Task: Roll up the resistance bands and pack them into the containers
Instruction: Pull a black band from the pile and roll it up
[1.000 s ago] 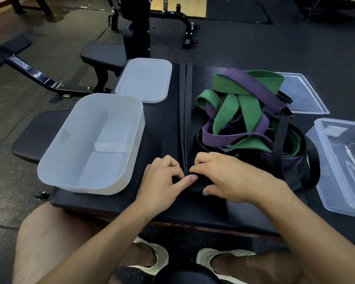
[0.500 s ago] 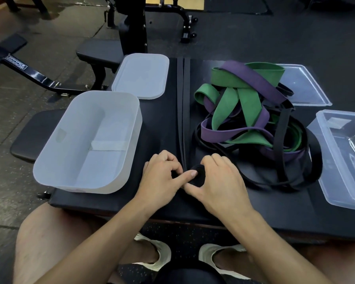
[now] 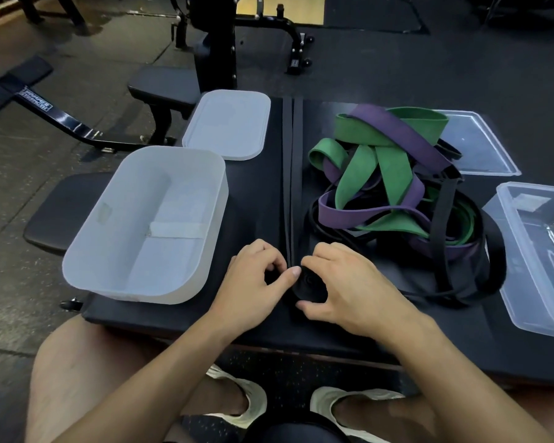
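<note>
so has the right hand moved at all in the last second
Yes. The right hand has drawn left, clear of the near edge of the band pile it overlapped, and curls round the black roll.

On the desk (image 3: 256, 187), the left container (image 3: 77, 251) stands near-left, with the left lid (image 3: 227, 123) flat just behind it. A long band (image 3: 291, 155) runs down the middle from the far edge. Its rolled end (image 3: 307, 284), as far as I can tell, sits between the left hand (image 3: 253, 282) and the right hand (image 3: 349, 282). The pile of bands (image 3: 390, 187) lies to the right of the long band. The right container (image 3: 506, 193) is further right, with the right lid (image 3: 480, 145) behind it.
</note>
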